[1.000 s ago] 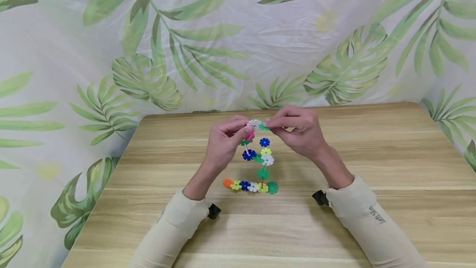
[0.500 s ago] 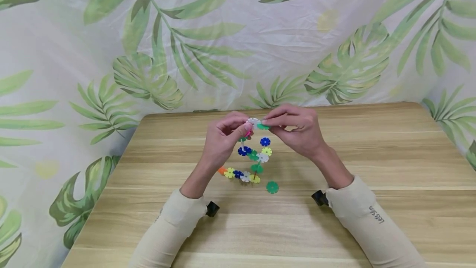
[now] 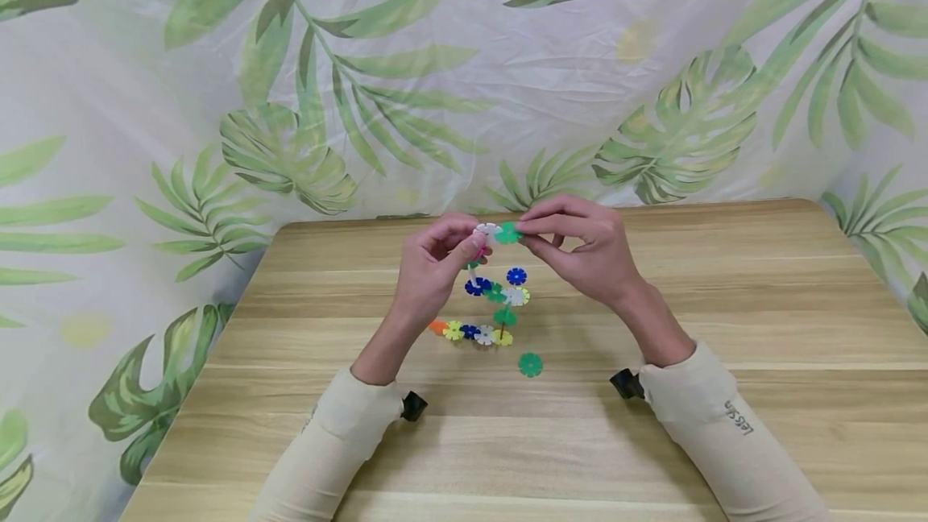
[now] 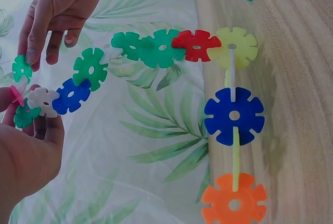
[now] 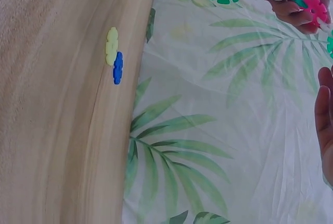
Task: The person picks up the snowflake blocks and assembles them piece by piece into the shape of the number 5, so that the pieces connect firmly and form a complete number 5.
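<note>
In the head view my left hand [image 3: 435,268] grips the upper end of a chain of slotted plastic snowflake discs. The thumb lies by a pink disc [image 5: 315,9] and a white disc [image 3: 487,229]. My right hand [image 3: 586,246] pinches the edge of a green disc [image 3: 509,233], which meets the white one. Below the hands hangs the rest of the chain, and in the left wrist view it passes a blue disc [image 4: 72,96], a red disc [image 4: 187,44] and a yellow disc [image 4: 244,47] down to an orange disc [image 4: 234,208].
On the wooden table [image 3: 725,288] a loose green disc [image 3: 530,365] lies near the chain's lower end. Behind the chain are a blue disc [image 3: 516,276] and a yellow disc [image 5: 111,47], close together. A leaf-patterned cloth [image 3: 406,63] hangs past the table's far edge.
The chain's lower part has shifted up and left in the head view, away from the loose green disc. The pinched green disc has turned from nearly edge-on to face-on, and both joined discs moved slightly left.
</note>
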Tool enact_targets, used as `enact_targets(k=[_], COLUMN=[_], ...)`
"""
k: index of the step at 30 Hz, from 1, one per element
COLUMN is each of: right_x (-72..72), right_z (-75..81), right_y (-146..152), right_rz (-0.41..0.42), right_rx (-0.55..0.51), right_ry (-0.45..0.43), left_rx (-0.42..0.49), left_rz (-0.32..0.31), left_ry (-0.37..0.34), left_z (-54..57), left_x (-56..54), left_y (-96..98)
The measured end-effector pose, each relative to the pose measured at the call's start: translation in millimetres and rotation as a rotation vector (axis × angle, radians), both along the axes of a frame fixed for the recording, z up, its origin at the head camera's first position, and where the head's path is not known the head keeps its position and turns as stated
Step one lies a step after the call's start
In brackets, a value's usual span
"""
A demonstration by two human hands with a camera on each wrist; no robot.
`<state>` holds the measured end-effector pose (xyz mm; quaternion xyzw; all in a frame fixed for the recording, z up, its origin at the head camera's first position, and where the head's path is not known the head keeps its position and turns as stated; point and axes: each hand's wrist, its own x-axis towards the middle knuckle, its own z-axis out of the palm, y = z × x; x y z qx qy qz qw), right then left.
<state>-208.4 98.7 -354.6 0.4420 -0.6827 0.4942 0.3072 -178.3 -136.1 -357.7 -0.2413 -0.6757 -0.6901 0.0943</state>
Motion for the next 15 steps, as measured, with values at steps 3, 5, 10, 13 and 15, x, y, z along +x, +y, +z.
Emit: enact_targets(k=[3,5,10,13,15], right_x=[0.0,0.2,1.2,2.1,2.5], right_z=[-0.5,-0.8,-1.4,-1.7,-1.7], right_y=[-0.6,-1.3,-3.6,-4.9,-5.7], right_rz=[0.0,0.0,0.0,0.006,0.008], right_rx=[0.004,0.007,0.002,0.0,0.002], right_ry=[-0.005,-0.01,-0.013,-0.016,-0.02], left_rx=[0.01,0.02,0.029,0.02,0.016], left_rz=[-0.009,-0.02,-0.04,-0.051,-0.06], left_ry=[-0.007,-0.012,-0.02,-0.024,-0.026], left_z=[0.5,1.0,1.8,1.8,1.9], left_x=[0.2,0.5,0.7,1.0,1.0], left_y=[0.1,0.2,0.1,-0.6,-1.2])
